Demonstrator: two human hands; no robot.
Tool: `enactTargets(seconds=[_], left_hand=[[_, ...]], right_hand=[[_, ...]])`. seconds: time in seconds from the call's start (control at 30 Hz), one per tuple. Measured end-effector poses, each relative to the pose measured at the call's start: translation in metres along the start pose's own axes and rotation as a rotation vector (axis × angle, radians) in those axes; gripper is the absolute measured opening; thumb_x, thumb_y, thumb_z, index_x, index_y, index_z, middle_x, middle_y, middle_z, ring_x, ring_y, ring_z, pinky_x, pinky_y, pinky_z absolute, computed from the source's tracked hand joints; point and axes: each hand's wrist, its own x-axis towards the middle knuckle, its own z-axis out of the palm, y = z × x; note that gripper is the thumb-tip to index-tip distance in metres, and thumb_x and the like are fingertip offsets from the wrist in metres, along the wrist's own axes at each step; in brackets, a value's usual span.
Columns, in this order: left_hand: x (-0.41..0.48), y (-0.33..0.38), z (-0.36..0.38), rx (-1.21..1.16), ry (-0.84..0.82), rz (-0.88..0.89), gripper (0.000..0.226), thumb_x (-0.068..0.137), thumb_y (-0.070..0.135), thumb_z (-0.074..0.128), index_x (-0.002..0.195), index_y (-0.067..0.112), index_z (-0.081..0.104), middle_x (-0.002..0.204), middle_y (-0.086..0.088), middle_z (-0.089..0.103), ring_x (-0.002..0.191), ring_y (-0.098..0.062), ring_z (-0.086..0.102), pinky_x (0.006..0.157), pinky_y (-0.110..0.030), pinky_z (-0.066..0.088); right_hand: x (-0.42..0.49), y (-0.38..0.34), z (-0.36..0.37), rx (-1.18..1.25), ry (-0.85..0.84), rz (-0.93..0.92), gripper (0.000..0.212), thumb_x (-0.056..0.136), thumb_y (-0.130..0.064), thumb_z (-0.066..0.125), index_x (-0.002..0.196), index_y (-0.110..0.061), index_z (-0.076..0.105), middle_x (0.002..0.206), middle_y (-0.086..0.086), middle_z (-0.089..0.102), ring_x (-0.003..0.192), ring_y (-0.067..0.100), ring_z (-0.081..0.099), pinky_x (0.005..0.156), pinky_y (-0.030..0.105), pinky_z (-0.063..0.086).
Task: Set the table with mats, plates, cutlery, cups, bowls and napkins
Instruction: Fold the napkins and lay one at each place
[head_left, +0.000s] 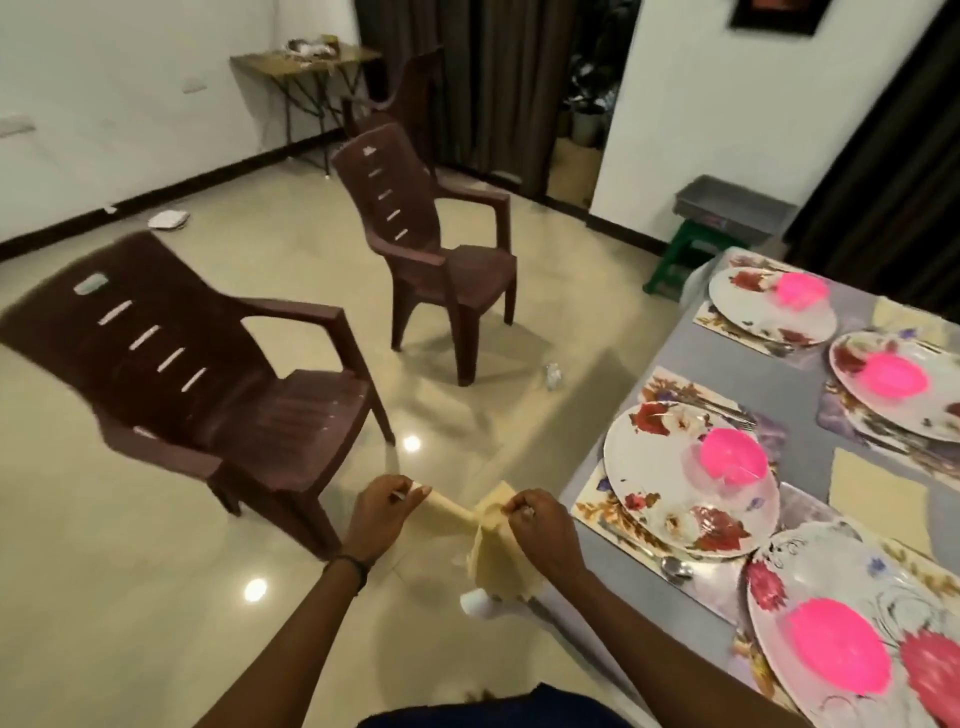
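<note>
My left hand (382, 512) and my right hand (540, 525) both pinch a pale yellow napkin (491, 558), stretched between them over the floor, left of the table. The grey table (691, 338) carries several floral plates, among them one (670, 483) near my hands, each with a pink bowl (732, 453) on it. The plates lie on patterned mats (602, 499). A spoon (675, 567) lies beside the nearest mat. Another yellow napkin (878, 496) lies flat on the table.
Two brown plastic chairs, one (218, 395) near and one (441, 244) farther off, stand on the glossy floor left of the table. A green stool (680, 260) with a grey tray on it stands past the table's far end. A small wooden table (306, 65) is by the far wall.
</note>
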Motion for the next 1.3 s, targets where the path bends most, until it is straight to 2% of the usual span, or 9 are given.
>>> enactTargets(seconds=[0.13,0.3,0.5,0.6,0.73,0.87,1.03,1.13,1.3], left_hand=[[0.049,0.001,0.009,0.029,-0.157,0.061,0.013,0.088,0.032,0.07,0.081,0.021,0.067,0.082,0.005,0.065,0.079,-0.01,0.06,0.066,-0.019,0.044],[0.12,-0.004,0.021,0.113,-0.324,0.193,0.021,0.089,0.033,0.069,0.072,0.021,0.066,0.075,0.003,0.062,0.076,-0.009,0.056,0.063,-0.016,0.04],[0.176,0.02,0.026,0.087,-0.581,0.353,0.038,0.091,0.033,0.066,0.062,0.013,0.051,0.056,0.0,0.043,0.053,-0.008,0.038,0.056,-0.03,0.03],[0.186,0.031,0.036,0.081,-0.71,0.439,0.042,0.091,0.028,0.066,0.054,0.027,0.045,0.051,0.007,0.037,0.05,-0.006,0.034,0.055,-0.028,0.027],[0.186,0.036,0.056,0.09,-0.84,0.459,0.045,0.09,0.037,0.066,0.061,0.013,0.041,0.055,0.007,0.032,0.054,-0.009,0.031,0.056,-0.03,0.026],[0.179,0.048,0.074,0.1,-0.911,0.458,0.044,0.091,0.028,0.067,0.056,0.022,0.041,0.054,0.009,0.036,0.054,-0.007,0.033,0.055,-0.027,0.026],[0.176,0.065,0.098,0.145,-0.952,0.477,0.046,0.091,0.026,0.067,0.054,0.024,0.038,0.054,0.008,0.033,0.054,-0.007,0.029,0.053,-0.023,0.023],[0.175,0.074,0.113,0.167,-0.956,0.483,0.047,0.091,0.031,0.066,0.06,0.016,0.034,0.058,0.006,0.029,0.056,-0.008,0.026,0.055,-0.026,0.022],[0.164,0.085,0.142,0.204,-0.969,0.435,0.043,0.091,0.033,0.067,0.061,0.009,0.046,0.056,0.007,0.037,0.055,-0.008,0.033,0.058,-0.028,0.028]], right_hand=[[0.016,0.009,0.003,0.008,0.116,0.098,0.01,0.085,-0.026,0.057,0.087,-0.027,0.066,0.091,-0.012,0.065,0.082,0.009,0.061,0.073,0.029,0.053],[0.024,0.014,0.012,-0.011,0.252,0.243,0.028,0.085,-0.001,0.055,0.1,-0.018,0.072,0.104,-0.003,0.068,0.097,0.012,0.062,0.081,0.007,0.039],[0.011,0.026,0.03,0.053,0.456,0.501,0.025,0.094,-0.019,0.058,0.114,-0.034,0.063,0.118,-0.009,0.067,0.108,0.012,0.063,0.099,0.03,0.049],[-0.011,0.037,0.028,0.071,0.653,0.551,0.028,0.094,-0.029,0.049,0.112,-0.021,0.069,0.116,0.003,0.07,0.105,0.021,0.065,0.098,0.037,0.049],[-0.052,0.058,0.03,0.111,0.816,0.74,0.052,0.081,-0.034,0.039,0.106,-0.002,0.072,0.109,0.015,0.071,0.1,0.027,0.064,0.093,0.029,0.045],[-0.072,0.082,0.021,0.136,0.711,0.95,0.04,0.078,0.009,0.058,0.115,0.0,0.068,0.119,0.019,0.067,0.115,0.038,0.06,0.101,0.032,0.039],[-0.08,0.098,0.009,0.065,0.689,0.974,0.049,0.071,-0.013,0.056,0.116,0.003,0.067,0.117,0.023,0.065,0.11,0.047,0.058,0.097,0.051,0.047],[-0.078,0.089,-0.001,-0.112,0.604,1.112,0.045,0.08,-0.03,0.067,0.124,-0.021,0.061,0.127,0.007,0.054,0.114,0.036,0.051,0.091,0.048,0.047],[-0.06,0.078,0.013,-0.331,0.516,0.975,0.032,0.07,-0.032,0.076,0.099,-0.022,0.067,0.105,0.007,0.062,0.092,0.029,0.06,0.07,0.039,0.051]])
